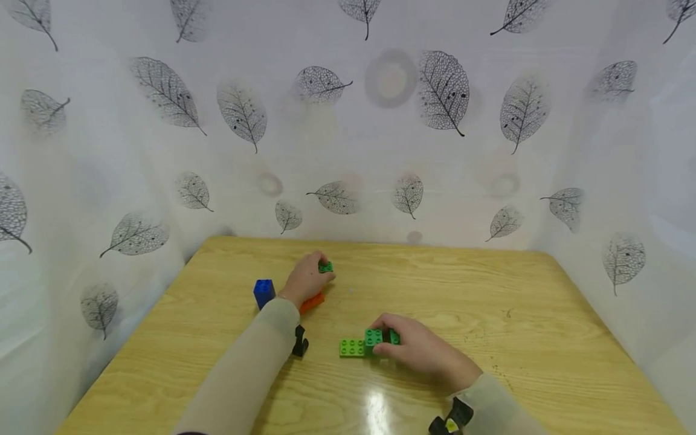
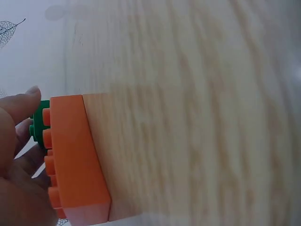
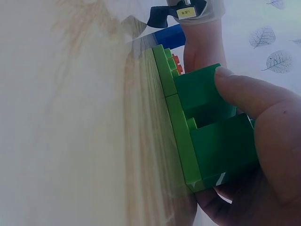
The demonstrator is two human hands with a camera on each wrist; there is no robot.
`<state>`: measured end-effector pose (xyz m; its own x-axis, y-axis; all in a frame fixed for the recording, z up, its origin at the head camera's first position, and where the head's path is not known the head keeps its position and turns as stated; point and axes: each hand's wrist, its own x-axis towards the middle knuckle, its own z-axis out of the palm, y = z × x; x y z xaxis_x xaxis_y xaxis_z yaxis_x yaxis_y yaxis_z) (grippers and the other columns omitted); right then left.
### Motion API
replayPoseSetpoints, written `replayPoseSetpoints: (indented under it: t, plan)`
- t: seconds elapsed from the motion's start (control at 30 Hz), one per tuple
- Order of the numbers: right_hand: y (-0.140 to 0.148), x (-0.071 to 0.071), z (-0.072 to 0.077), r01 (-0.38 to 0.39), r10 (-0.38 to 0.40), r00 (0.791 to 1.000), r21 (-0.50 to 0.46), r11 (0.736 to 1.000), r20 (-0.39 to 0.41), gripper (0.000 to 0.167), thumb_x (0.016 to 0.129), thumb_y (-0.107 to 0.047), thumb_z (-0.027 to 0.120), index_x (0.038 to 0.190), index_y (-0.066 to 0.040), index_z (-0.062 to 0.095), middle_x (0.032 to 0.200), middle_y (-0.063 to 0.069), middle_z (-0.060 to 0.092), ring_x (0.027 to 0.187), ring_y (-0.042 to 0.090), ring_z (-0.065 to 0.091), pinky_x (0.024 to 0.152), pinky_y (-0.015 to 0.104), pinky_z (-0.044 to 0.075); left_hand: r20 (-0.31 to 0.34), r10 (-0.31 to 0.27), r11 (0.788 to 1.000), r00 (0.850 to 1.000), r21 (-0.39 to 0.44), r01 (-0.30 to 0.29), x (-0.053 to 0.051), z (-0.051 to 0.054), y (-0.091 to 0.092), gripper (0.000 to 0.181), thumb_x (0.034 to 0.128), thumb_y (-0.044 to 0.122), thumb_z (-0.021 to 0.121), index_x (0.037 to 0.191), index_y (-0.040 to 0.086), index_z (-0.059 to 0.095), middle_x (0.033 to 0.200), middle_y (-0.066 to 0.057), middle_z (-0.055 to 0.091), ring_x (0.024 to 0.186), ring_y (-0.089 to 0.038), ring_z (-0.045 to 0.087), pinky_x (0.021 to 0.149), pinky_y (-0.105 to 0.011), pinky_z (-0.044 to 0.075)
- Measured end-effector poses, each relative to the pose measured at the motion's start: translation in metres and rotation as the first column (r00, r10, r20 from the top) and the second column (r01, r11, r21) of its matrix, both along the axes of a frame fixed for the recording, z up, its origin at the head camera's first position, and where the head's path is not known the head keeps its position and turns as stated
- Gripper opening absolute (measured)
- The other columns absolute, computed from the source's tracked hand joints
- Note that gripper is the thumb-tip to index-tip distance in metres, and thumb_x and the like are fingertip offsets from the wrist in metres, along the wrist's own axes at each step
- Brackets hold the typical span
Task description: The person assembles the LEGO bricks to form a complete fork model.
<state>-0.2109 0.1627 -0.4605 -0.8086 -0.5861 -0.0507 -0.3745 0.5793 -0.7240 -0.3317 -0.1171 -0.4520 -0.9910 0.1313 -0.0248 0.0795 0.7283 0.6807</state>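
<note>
My left hand [image 1: 306,280] reaches to the far part of the table and pinches a small green toy brick [image 1: 325,267]. Under that wrist lies an orange brick [image 1: 312,302]; in the left wrist view the orange brick [image 2: 77,157] partly covers the green one. Nearer me, my right hand [image 1: 418,345] grips a dark green brick [image 1: 373,339], thumb on one side. This brick sits on light green flat bricks [image 1: 351,348] that lie end to end. A second dark green brick [image 3: 225,148] stands beside it, a narrow gap between them, partly under the hand.
A tall blue brick [image 1: 264,293] stands left of my left forearm. Black straps [image 1: 455,417] are on both wrists. The wooden table [image 1: 522,314] ends at a white leaf-patterned sheet [image 1: 348,151] behind and at the sides.
</note>
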Motion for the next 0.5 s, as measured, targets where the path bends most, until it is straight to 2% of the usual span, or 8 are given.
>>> replayPoseSetpoints:
  t: [0.1,0.2,0.3,0.4,0.5]
  plan:
    - [-0.0001,0.0007,0.0007,-0.005,0.005,1.0,0.0,1.0,-0.008,0.033,0.097,-0.049,0.065,0.125,-0.033,0.06,0.104,-0.015,0.06,0.096,0.01,0.057,0.084,0.034,0.048,0.014,-0.002,1.0,1.0,0.007,0.002,0.0002,-0.0006,0.0002,0.032,0.0951,0.024,0.071,0.121,0.014,0.054,0.123,-0.009,0.061,0.105,-0.027,0.058,0.096,-0.046,0.048]
    - [-0.0001,0.0011,0.0008,-0.007,0.007,1.0,0.0,1.0,-0.012,0.033,0.097,-0.049,0.065,0.125,-0.032,0.06,0.105,-0.015,0.06,0.096,0.01,0.057,0.085,0.035,0.048,0.027,-0.017,1.0,0.999,-0.006,0.017,0.0001,-0.0012,0.0008,0.041,0.0951,0.021,0.071,0.13,0.015,0.052,0.132,-0.011,0.059,0.112,-0.027,0.057,0.1,-0.048,0.046]
    - [-0.0002,0.0015,0.0006,-0.003,0.003,1.0,0.003,1.0,-0.013,0.033,0.097,-0.049,0.064,0.125,-0.033,0.06,0.106,-0.016,0.06,0.097,0.01,0.057,0.085,0.035,0.048,0.036,-0.055,0.997,0.998,-0.048,0.057,0.0002,-0.0021,0.0016,0.044,0.0951,0.02,0.07,0.136,0.015,0.053,0.135,-0.011,0.059,0.115,-0.027,0.057,0.101,-0.049,0.045]
    - [-0.0001,0.0017,0.0005,0.002,-0.002,1.0,0.006,1.0,-0.011,0.033,0.097,-0.049,0.064,0.125,-0.033,0.06,0.107,-0.016,0.06,0.097,0.01,0.057,0.085,0.035,0.048,0.039,-0.104,0.989,0.994,-0.098,0.108,0.0006,-0.0026,0.0027,0.041,0.0952,0.02,0.07,0.134,0.014,0.057,0.131,-0.009,0.061,0.114,-0.027,0.058,0.1,-0.049,0.046]
    - [0.0,0.002,0.0009,0.003,-0.003,1.0,0.007,1.0,-0.007,0.033,0.097,-0.049,0.065,0.126,-0.033,0.06,0.108,-0.016,0.061,0.096,0.01,0.058,0.085,0.035,0.048,0.044,-0.13,0.984,0.991,-0.118,0.134,0.0018,-0.0018,0.0045,0.04,0.0953,0.019,0.07,0.133,0.013,0.058,0.13,-0.008,0.061,0.115,-0.027,0.057,0.101,-0.049,0.045]
